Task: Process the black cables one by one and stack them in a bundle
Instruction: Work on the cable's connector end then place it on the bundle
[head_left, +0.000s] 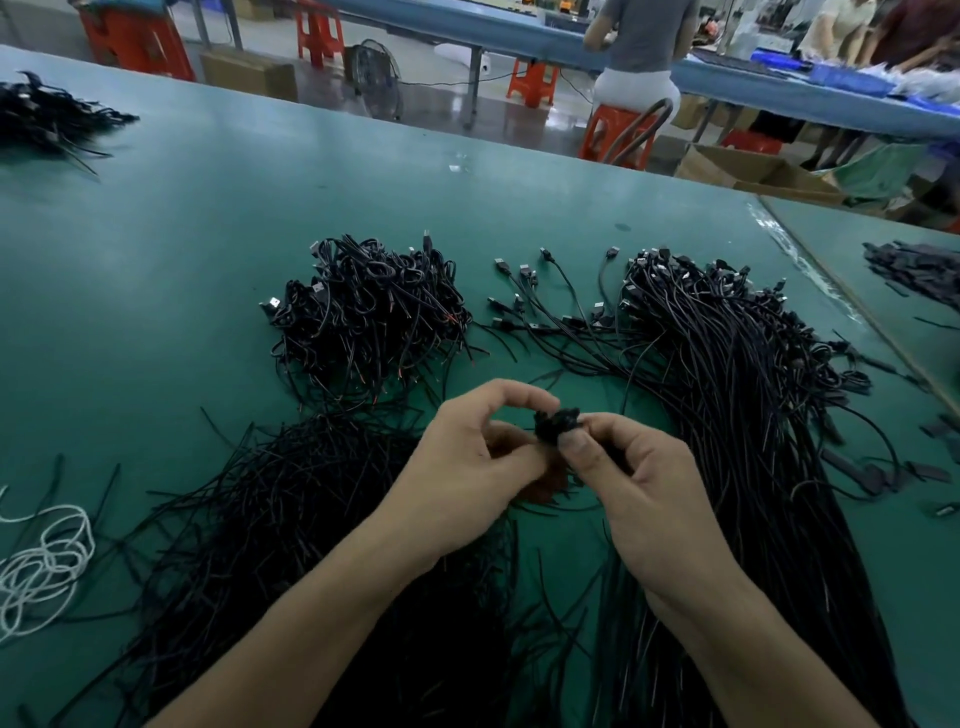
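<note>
Both hands meet over the middle of the green table (208, 218). My left hand (470, 460) and my right hand (631, 475) pinch a small coiled black cable (556, 425) between their fingertips. Behind them lies a heap of coiled black cables (369, 312). A long bundle of straight black cables (743, 415) with USB plugs fans out on the right. Another spread of loose black cables (291, 514) lies under my left forearm.
White cord (44, 564) is coiled at the left edge. Another black cable pile (47, 117) sits far left. Small black strips (914, 270) lie on the right. Behind the table are red stools (532, 80), cardboard boxes and people at another bench.
</note>
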